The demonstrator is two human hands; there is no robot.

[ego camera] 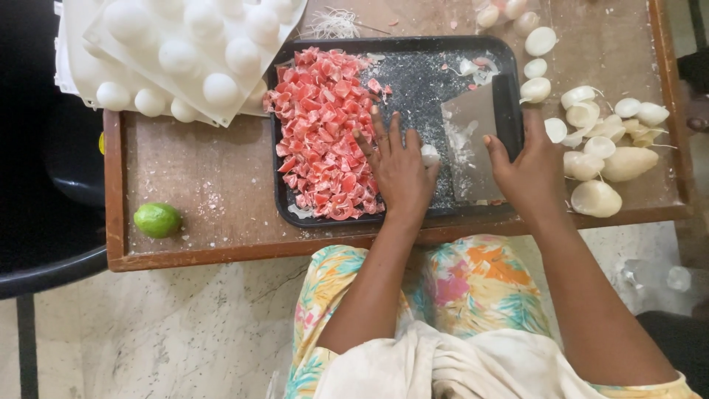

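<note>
A black tray (509, 81) lies on a low wooden table (199, 177). Its left half holds a heap of chopped pink-red pieces (321, 133); pale crumbs speckle its right half. My left hand (399, 170) rests flat on the tray beside the heap, pinching a small white piece (430, 154) between thumb and fingers. My right hand (528, 174) grips a flat metal scraper blade (471, 144) that stands on the tray just right of the white piece.
White moulds with round domes (177, 52) lie stacked at the table's back left. A green lime (156, 219) sits near the front left edge. Several whitish half-shells and lumps (598, 140) are scattered at the right. A black chair (44, 185) stands left.
</note>
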